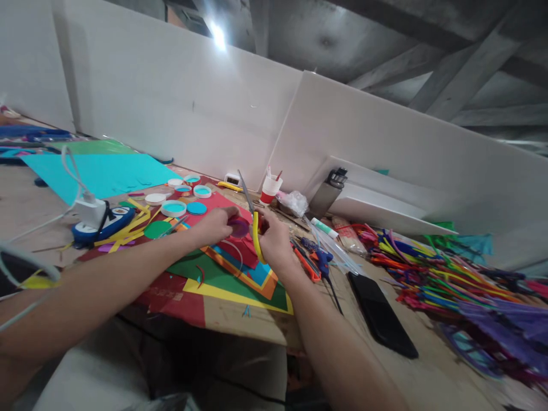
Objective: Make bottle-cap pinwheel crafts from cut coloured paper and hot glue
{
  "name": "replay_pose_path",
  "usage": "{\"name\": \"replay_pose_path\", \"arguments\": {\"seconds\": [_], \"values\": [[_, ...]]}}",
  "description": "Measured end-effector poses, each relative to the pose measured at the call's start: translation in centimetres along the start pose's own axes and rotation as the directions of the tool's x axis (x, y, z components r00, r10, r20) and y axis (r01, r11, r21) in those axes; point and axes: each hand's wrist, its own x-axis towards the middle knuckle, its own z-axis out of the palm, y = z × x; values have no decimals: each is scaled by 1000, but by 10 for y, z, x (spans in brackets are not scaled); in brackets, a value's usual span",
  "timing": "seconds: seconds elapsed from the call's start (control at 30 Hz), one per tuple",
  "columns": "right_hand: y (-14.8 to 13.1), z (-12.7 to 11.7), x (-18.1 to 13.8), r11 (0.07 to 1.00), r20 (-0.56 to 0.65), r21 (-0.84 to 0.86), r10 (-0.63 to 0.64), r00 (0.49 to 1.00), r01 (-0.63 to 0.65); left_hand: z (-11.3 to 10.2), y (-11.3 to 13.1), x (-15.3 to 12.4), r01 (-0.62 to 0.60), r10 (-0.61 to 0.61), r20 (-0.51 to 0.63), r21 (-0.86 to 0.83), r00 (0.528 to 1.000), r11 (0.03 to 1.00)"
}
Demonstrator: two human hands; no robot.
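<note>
My right hand is closed round the yellow handles of a pair of scissors, whose blades point up and away. My left hand pinches a small round purple and red paper piece right beside the scissors. Both hands hover over a stack of coloured paper sheets: red, green, yellow, orange and blue. A thin curl of red paper lies on the green sheet below my left wrist.
Round white lids with blue discs lie behind my left hand. A white charger on a blue tape holder stands left. A black phone, a blue glue gun, an orange cutter and heaps of coloured strips lie right. White boards wall the back.
</note>
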Motion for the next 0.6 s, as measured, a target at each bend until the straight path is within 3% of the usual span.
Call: {"name": "replay_pose_path", "arguments": {"seconds": [0.27,0.6], "values": [[-6,-5,-1,987,21,-153,-50,999,53,-3,8,-2,-30,23,36,232,999,972],[-8,-8,-3,976,86,-209,-36,996,53,0,7,-2,-22,12,52,180,999,983]]}}
